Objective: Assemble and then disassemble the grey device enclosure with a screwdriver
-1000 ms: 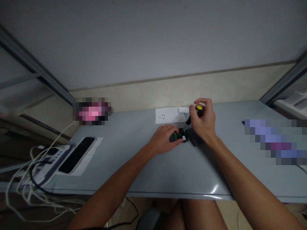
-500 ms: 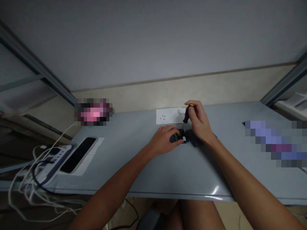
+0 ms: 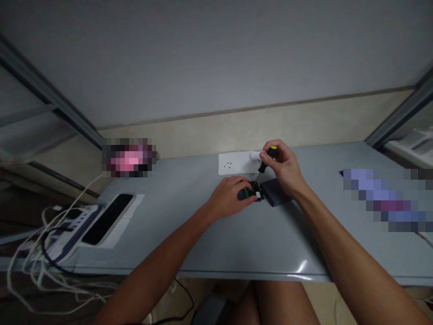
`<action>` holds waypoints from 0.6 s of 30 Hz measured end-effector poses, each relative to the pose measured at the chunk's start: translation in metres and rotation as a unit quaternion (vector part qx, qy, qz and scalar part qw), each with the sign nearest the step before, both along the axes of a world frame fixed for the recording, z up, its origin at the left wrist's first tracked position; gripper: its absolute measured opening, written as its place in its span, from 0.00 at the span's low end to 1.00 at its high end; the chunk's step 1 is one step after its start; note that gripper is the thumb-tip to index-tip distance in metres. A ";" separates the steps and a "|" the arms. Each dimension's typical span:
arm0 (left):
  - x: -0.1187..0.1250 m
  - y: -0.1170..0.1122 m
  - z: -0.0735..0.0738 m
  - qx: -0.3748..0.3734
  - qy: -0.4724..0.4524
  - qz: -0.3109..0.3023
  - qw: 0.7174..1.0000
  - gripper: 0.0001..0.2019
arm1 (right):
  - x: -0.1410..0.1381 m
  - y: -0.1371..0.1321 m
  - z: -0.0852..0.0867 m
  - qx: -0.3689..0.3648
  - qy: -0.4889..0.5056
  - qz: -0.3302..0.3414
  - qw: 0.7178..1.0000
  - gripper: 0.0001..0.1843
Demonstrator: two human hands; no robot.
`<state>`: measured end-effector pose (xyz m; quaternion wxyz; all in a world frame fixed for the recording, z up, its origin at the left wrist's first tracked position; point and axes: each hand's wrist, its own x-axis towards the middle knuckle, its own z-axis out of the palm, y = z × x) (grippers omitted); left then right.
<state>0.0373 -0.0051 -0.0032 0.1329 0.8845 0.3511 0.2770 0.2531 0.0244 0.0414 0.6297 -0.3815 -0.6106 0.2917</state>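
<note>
One screwdriver was gripped in the right hand, long axis slanting down-left toward the black device; tip contact unclear. Left hand, nearer, held the device at its fingertips, rightward of its palm.

The left hand hides part of the green board from me. Near that hand, the screwdriver tip is too fine for me to make out.

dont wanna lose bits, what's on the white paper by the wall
Four small dark pieces and a white object; the right hand and screwdriver hide anything at the right end.
</note>
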 end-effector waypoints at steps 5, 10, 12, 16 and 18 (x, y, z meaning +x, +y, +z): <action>0.000 0.002 -0.004 0.009 -0.011 -0.002 1.000 0.10 | 0.004 0.001 -0.002 -0.029 0.024 0.080 0.996 0.20; 0.000 0.004 -0.007 0.023 -0.015 -0.010 1.000 0.11 | 0.003 -0.001 -0.002 -0.058 0.077 0.130 0.987 0.16; 0.000 0.004 -0.006 0.022 -0.014 -0.008 1.000 0.11 | 0.001 -0.002 0.000 -0.056 0.087 0.113 0.988 0.13; 0.000 0.003 -0.005 0.018 -0.014 -0.002 1.000 0.11 | 0.000 -0.002 0.001 -0.020 0.075 0.038 0.996 0.12; 0.000 0.003 -0.005 0.015 -0.012 -0.003 1.000 0.10 | 0.002 0.000 0.000 -0.021 0.074 0.031 0.997 0.11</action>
